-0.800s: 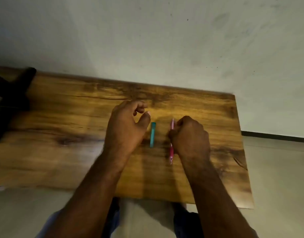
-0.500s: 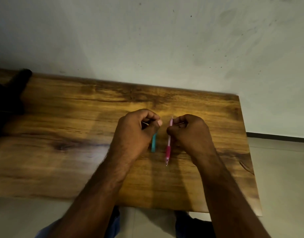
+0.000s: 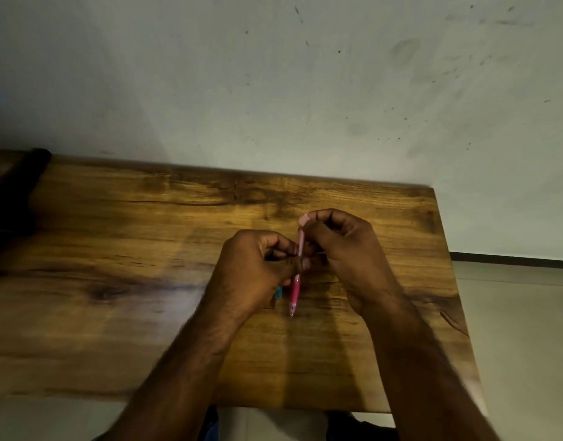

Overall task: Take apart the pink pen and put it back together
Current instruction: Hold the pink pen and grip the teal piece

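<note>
Two bare hands meet above the middle of a brown wooden table top [image 3: 146, 249] set against a pale, scuffed wall [image 3: 274, 90]. Between them is a slim pink plastic pen [image 3: 295, 289], its long axis running almost straight away from the person, writing tip pointing back toward them and its upper end near the wall side. The right hand [image 3: 344, 249] pinches the pen's upper end with curled fingers; the left hand [image 3: 254, 268] grips the barrel just below. A small teal pen [image 3: 278, 292] peeks out beneath the left hand, lying on the table top.
</note>
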Tool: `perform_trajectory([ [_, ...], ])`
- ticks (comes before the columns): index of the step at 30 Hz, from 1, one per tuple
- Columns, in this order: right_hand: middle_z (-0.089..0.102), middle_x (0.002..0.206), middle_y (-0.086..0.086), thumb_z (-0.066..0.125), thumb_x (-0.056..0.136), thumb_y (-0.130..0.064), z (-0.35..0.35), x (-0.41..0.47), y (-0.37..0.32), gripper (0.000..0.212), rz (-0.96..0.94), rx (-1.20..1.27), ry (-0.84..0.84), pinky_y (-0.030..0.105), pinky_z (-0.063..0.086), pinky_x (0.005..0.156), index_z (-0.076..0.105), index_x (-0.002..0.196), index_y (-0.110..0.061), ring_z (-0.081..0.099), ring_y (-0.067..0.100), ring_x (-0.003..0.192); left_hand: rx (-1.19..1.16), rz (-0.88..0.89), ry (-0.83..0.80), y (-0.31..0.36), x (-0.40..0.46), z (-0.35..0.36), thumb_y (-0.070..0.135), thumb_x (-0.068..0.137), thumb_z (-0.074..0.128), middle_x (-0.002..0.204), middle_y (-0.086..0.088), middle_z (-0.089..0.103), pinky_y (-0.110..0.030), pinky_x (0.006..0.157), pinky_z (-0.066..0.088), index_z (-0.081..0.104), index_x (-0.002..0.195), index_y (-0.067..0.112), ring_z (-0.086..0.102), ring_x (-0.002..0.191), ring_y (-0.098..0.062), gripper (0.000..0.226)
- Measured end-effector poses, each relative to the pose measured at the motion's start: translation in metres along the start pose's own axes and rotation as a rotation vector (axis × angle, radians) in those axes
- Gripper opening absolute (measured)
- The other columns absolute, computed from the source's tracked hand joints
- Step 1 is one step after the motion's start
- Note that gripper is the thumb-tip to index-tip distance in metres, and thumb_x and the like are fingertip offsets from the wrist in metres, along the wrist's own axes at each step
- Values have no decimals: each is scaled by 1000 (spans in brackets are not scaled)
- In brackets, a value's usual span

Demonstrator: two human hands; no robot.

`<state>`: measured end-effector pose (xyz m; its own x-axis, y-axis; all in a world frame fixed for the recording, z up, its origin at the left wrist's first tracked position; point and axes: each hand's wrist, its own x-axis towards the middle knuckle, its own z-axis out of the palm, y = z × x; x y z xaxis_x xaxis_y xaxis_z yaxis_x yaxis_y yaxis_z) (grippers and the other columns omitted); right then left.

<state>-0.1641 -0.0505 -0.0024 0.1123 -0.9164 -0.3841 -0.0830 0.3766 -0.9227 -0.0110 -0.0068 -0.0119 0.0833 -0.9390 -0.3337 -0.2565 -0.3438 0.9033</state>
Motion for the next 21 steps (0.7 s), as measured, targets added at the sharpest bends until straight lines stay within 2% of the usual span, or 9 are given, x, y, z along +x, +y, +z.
perform_trajectory([
  [4, 76, 80, 2, 75, 92, -21, 1, 6, 2, 15, 14, 46, 104, 31, 61, 70, 77, 92, -6, 70, 15, 72, 10, -19, -20, 2, -1, 3, 15, 82, 86, 77, 1, 79, -32, 68, 65, 80, 90, 17, 77, 70, -13, 11],
  [10, 77, 82, 1, 72, 93, -15, 2, 9, 5, 10, 47, 86, 115, 20, 55, 62, 78, 93, -7, 68, 10, 70, 28, -48, -53, 4, -1, 3, 12, 83, 85, 79, -2, 79, -36, 71, 66, 78, 92, 13, 77, 72, -15, 11],
  [14, 73, 75, -6, 68, 96, -13, -5, 15, 2, 10, 41, 194, 186, 24, 56, 64, 78, 96, -9, 65, 9, 68, 68, -60, -101, 2, -3, 3, 11, 80, 87, 75, -4, 78, -38, 70, 66, 79, 86, 11, 77, 70, -18, 10],
  [16, 72, 72, -4, 72, 95, -19, -11, 18, 5, 10, -16, 35, 270, 26, 56, 63, 78, 91, -12, 65, 8, 65, 70, -70, -74, 1, -3, 3, 12, 80, 87, 75, -3, 78, -37, 70, 66, 78, 85, 13, 77, 69, -16, 11],
  [18, 75, 76, -4, 75, 92, -26, -15, 20, 12, 11, -78, -294, 318, 32, 56, 67, 79, 87, -17, 69, 11, 71, 57, -81, -35, -1, 0, 0, 14, 79, 87, 76, -3, 79, -38, 71, 66, 77, 86, 13, 78, 69, -16, 12],
  [21, 75, 83, -6, 75, 87, -29, -11, 20, 20, 7, -110, -692, 320, 29, 52, 71, 77, 84, -23, 69, 14, 80, 51, -87, -11, -3, 3, -2, 15, 78, 89, 75, -3, 79, -41, 71, 67, 77, 85, 14, 78, 68, -17, 14],
])
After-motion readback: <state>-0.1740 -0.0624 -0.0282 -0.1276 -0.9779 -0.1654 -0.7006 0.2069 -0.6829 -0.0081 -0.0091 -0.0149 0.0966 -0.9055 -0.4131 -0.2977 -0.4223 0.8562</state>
